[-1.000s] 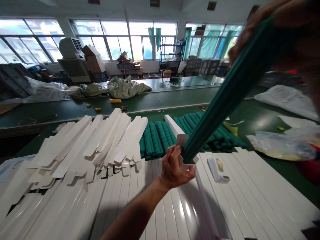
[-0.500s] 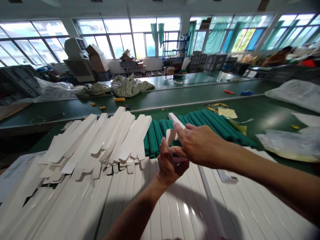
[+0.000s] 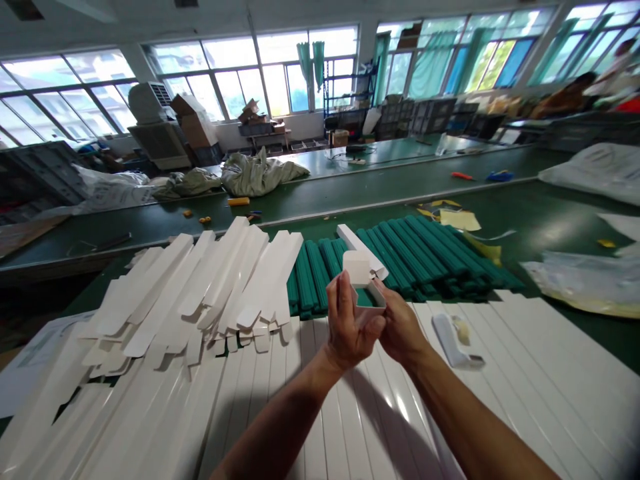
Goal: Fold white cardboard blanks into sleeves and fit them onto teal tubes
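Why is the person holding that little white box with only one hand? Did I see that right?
Not quite: it's two hands, not one. In the head view, the left hand and the right hand are both holding the white box.

White box (image 3: pixel 357 269) and blanks (image 3: pixel 200 293), teal-grn rods (image 3: pixel 420 250), dk-green belt (image 3: pixel 545 213).

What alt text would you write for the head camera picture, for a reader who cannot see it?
A left hand and right hand hold the end of a white cardboard sleeve above flat white cartons, beside a pile of green rods.
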Tool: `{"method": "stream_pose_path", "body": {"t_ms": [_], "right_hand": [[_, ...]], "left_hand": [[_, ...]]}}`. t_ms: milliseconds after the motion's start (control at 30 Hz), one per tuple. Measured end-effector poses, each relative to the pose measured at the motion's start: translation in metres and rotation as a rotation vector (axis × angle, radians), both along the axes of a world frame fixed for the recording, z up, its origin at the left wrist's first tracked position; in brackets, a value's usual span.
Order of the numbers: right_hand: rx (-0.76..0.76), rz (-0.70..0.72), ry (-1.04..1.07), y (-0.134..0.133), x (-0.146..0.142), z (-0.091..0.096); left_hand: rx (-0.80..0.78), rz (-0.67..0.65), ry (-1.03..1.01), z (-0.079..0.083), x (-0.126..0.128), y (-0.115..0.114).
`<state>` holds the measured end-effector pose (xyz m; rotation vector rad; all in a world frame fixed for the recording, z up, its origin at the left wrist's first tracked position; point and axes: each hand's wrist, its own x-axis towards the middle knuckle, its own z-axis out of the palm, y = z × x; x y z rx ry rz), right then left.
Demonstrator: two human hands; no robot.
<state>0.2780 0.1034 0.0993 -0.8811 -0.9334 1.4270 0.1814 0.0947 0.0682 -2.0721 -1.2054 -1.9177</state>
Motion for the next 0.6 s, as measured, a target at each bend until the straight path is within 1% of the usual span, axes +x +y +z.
{"method": "stream_pose_path", "body": {"t_ms": [33, 100, 200, 300, 400, 467, 533, 600], "right_hand": [[-0.023, -0.025, 0.041, 0.004, -0.001, 0.002], [-0.029, -0.045, 0.083, 0.011, -0.002, 0.005], [0.083, -0.020, 0.043, 0.014, -0.001, 0.008], [0.183, -0.024, -0.033, 0.012, -0.001, 0.012], [0.247, -0.094, -0.101, 0.011, -0.003, 0.015], [0.306, -0.151, -0.099, 0.011, -0.006, 0.015], [0.404, -0.177, -0.062, 0.011, -0.009, 0.013], [0.504, -0.173, -0.010, 0.009, -0.011, 0.010]], "left_hand": [[-0.043, -0.052, -0.070, 0.004, 0.002, 0.001], [-0.131, -0.110, -0.236, 0.013, 0.005, 0.001], [-0.249, -0.168, -0.432, 0.024, 0.009, 0.000], [-0.318, -0.267, -0.509, 0.029, 0.010, 0.000], [-0.335, -0.379, -0.639, 0.029, 0.009, 0.002], [-0.339, -0.389, -0.612, 0.029, 0.006, 0.002], [-0.315, -0.315, -0.476, 0.028, 0.001, 0.000], [-0.237, -0.236, -0.339, 0.026, -0.004, -0.003]]}}
